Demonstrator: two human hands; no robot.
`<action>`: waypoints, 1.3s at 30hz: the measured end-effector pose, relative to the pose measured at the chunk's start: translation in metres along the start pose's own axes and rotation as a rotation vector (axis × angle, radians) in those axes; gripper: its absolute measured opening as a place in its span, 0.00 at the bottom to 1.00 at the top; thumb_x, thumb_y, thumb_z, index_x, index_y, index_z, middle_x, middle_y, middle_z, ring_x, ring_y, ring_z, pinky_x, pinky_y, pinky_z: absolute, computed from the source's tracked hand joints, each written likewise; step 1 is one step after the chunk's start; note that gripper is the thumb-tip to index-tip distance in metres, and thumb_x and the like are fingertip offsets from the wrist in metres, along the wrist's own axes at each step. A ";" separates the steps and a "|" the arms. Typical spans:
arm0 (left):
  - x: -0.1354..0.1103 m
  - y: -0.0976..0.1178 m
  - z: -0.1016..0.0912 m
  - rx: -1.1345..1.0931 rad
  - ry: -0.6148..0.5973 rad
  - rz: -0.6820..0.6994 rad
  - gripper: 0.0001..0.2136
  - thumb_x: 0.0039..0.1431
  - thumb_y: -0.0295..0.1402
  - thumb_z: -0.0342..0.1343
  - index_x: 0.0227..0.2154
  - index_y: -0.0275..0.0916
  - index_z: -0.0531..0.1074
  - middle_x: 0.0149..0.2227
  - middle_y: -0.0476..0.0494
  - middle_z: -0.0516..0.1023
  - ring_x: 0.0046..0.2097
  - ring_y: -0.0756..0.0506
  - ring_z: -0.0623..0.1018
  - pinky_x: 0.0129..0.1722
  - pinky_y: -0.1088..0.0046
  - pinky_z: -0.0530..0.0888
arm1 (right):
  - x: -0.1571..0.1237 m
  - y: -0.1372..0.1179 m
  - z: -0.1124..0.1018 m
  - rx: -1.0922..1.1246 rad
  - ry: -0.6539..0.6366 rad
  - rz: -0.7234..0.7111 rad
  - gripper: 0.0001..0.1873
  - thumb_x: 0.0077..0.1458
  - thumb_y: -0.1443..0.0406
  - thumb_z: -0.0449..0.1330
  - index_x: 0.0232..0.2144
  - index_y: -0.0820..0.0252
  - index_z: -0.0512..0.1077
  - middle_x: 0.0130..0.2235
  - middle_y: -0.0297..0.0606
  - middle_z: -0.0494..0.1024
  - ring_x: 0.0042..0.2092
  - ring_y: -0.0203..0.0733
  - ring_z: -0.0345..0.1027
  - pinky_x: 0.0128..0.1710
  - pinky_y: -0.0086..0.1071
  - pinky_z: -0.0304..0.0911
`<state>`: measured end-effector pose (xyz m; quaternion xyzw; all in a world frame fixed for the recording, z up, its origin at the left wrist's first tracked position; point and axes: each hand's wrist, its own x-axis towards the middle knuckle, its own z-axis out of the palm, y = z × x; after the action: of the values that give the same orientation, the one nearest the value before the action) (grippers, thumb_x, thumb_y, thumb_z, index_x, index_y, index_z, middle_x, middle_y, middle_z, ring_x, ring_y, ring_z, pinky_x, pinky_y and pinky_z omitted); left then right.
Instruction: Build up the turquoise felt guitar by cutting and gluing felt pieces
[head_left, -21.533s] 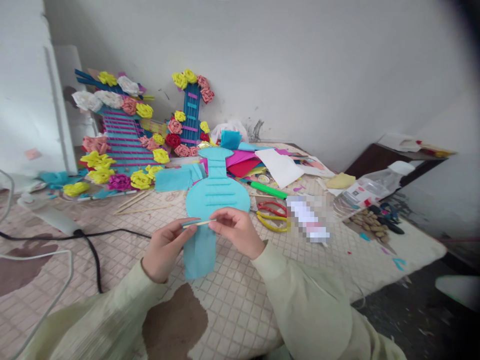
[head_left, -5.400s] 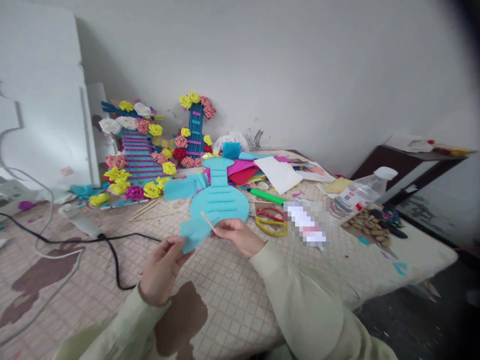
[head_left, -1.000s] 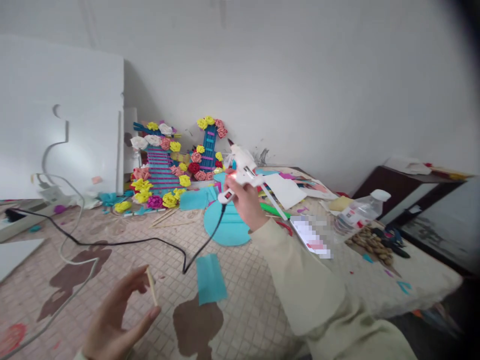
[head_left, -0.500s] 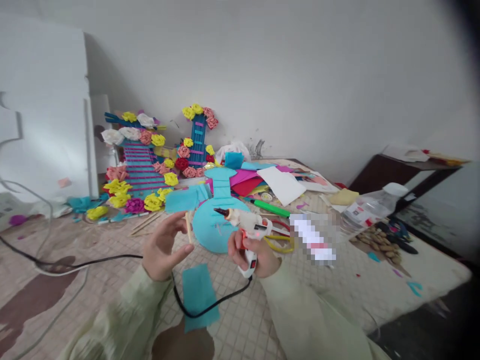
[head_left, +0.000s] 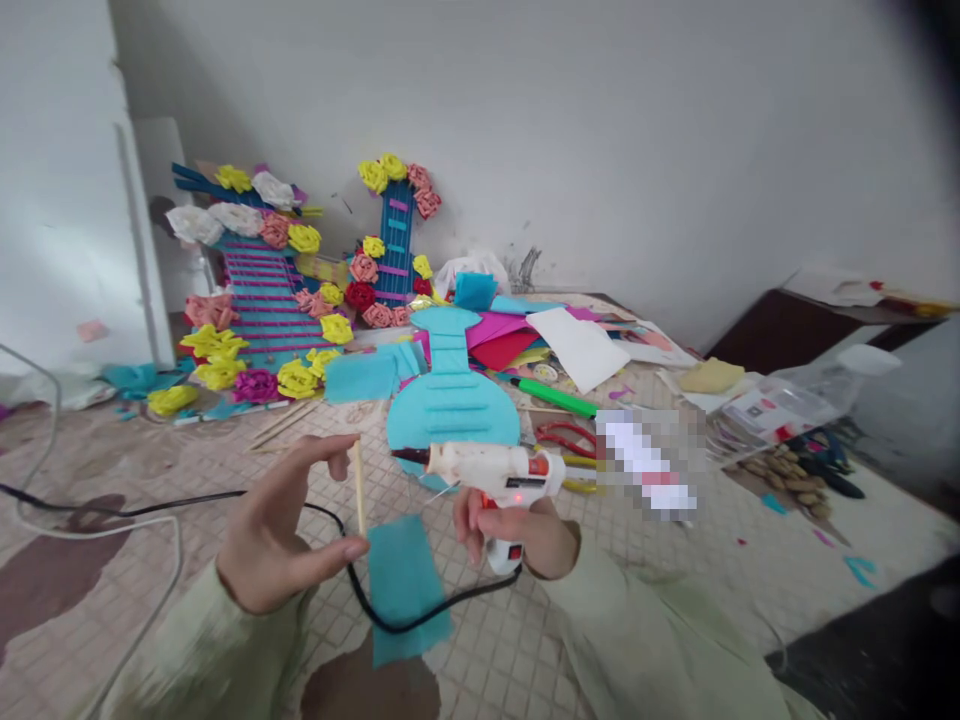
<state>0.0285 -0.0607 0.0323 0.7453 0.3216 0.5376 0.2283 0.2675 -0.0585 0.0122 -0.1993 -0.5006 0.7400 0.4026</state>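
Note:
Between the thumb and fingertips of my left hand (head_left: 281,525) a short wooden stick (head_left: 360,488) is held by its ends, nearly upright. My right hand (head_left: 517,530) grips a white hot glue gun (head_left: 480,470), its dark nozzle pointing left toward the stick but apart from it. A black cord (head_left: 472,597) runs from the gun's handle across a blue crepe paper piece (head_left: 409,580) on the table. Behind the gun lies a blue guitar-shaped cutout (head_left: 454,400) with raised strips across it; the gun hides part of its lower edge.
Two paper-flower-decorated instrument models (head_left: 270,290) lean at the back left. Coloured paper sheets (head_left: 510,345), a green cutter (head_left: 555,396), red-handled scissors (head_left: 562,437) and a clear plastic bottle (head_left: 795,400) lie beyond my hands. Peanuts (head_left: 787,475) are piled at right.
The glue gun has turned so its nozzle points level to the left. My left hand has moved left and lower in view, still holding the stick. The camera view has shifted.

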 end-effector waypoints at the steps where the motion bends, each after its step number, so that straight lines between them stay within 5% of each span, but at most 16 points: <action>1: 0.000 0.002 -0.001 0.018 -0.010 0.007 0.30 0.43 0.31 0.64 0.52 0.41 0.65 0.34 0.46 0.66 0.36 0.45 0.65 0.38 0.67 0.63 | -0.001 0.000 0.000 -0.014 -0.005 -0.002 0.13 0.44 0.58 0.63 0.21 0.63 0.69 0.26 0.36 0.72 0.22 0.32 0.65 0.22 0.27 0.58; 9: -0.001 0.012 -0.002 0.062 -0.064 0.065 0.29 0.44 0.40 0.63 0.51 0.42 0.65 0.36 0.44 0.64 0.39 0.43 0.64 0.38 0.66 0.63 | -0.005 0.000 0.000 -0.119 -0.030 -0.008 0.13 0.46 0.57 0.62 0.21 0.61 0.70 0.24 0.35 0.70 0.25 0.35 0.62 0.24 0.29 0.59; 18: -0.004 0.015 -0.002 0.021 -0.115 0.046 0.30 0.44 0.41 0.63 0.51 0.41 0.65 0.42 0.41 0.63 0.45 0.41 0.63 0.45 0.63 0.63 | -0.008 0.004 0.000 -0.121 -0.017 -0.020 0.11 0.47 0.58 0.62 0.21 0.61 0.71 0.22 0.35 0.71 0.24 0.35 0.63 0.24 0.29 0.59; 39: -0.007 0.018 -0.001 -0.011 -0.116 0.054 0.31 0.43 0.44 0.64 0.51 0.41 0.66 0.42 0.40 0.65 0.45 0.40 0.65 0.43 0.62 0.65 | -0.009 0.005 -0.001 -0.199 -0.005 0.008 0.16 0.45 0.53 0.63 0.19 0.60 0.70 0.19 0.33 0.68 0.21 0.34 0.59 0.20 0.28 0.52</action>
<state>0.0304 -0.0779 0.0399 0.7824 0.2846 0.5012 0.2359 0.2715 -0.0657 0.0060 -0.2384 -0.5719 0.6888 0.3764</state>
